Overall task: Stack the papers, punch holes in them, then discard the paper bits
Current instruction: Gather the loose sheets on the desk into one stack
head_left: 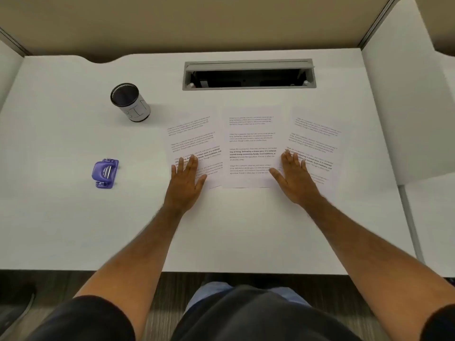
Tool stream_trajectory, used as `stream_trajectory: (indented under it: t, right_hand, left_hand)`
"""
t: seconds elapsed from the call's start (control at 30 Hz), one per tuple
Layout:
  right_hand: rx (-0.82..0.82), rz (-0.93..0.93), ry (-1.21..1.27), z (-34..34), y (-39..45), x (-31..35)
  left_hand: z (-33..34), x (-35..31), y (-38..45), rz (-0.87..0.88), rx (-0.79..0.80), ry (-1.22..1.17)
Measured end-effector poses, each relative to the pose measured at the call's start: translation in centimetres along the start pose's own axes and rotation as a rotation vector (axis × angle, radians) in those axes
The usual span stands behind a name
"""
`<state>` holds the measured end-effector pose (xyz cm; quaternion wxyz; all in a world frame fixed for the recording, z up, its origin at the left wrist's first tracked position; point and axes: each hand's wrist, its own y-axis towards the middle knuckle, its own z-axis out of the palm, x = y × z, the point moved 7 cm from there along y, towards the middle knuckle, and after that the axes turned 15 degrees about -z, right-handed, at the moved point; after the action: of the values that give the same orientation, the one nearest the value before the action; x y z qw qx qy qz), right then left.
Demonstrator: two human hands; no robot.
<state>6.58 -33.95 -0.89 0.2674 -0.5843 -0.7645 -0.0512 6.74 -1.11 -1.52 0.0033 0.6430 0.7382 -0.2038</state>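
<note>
Three printed sheets lie fanned side by side on the white desk: a left sheet (194,136), a middle sheet (251,143) and a right sheet (317,139). My left hand (187,179) rests flat, fingers apart, on the lower part of the left sheet. My right hand (295,177) lies flat, fingers spread, on the lower left part of the right sheet. Neither hand grips anything. A purple hole punch (105,173) sits well to the left of the papers. A small cylindrical bin (130,102) with a dark opening stands at the back left.
A grey cable slot (248,75) is set into the desk (73,230) behind the papers. White partition panels (398,107) close the right side. The desk's front edge runs just above my lap.
</note>
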Motion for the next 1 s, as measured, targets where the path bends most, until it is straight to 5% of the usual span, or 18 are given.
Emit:
stream_trajectory:
  t: [0.5,1.0]
  right_hand:
    - [-0.044,-0.035,-0.011,0.5,-0.8,0.3]
    - [0.094,-0.390,-0.004,6.1,2.6,13.9]
  left_hand:
    - [-0.2,2.4,-1.1,-0.016,0.001,0.053]
    - [-1.2,6.5,-2.1,-0.104,-0.031,-0.019]
